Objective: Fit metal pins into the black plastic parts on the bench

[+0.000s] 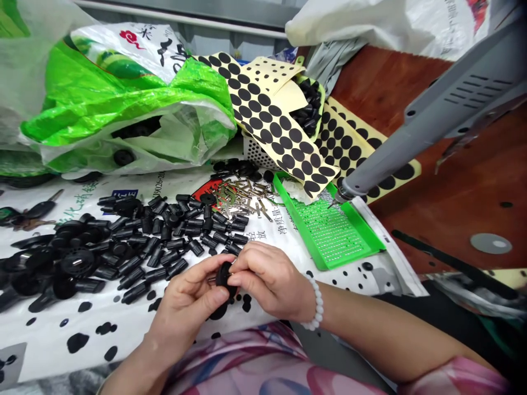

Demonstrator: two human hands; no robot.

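My left hand [185, 299] is closed around the edge of a round black plastic part [224, 274], held just above the table's front edge. My right hand [274, 280], with a pale bead bracelet on its wrist, pinches at the near face of this part. What its fingertips hold, if anything, is too small and too covered to make out. Behind both hands lies a heap of black ribbed plastic knobs [154, 241], mixed with larger round black pieces [78, 262]. A pile of small metal pins [247, 198] is beyond my fingers.
To the right, a green tray [321, 258] carries rows of small screws. A grey electric screwdriver [391, 140] hangs tip-down over it. Sheets of black round stickers [267, 115] lean over a tub of black parts [308, 107]. A green-and-white bag [135, 109] and keys [35, 211] lie left.
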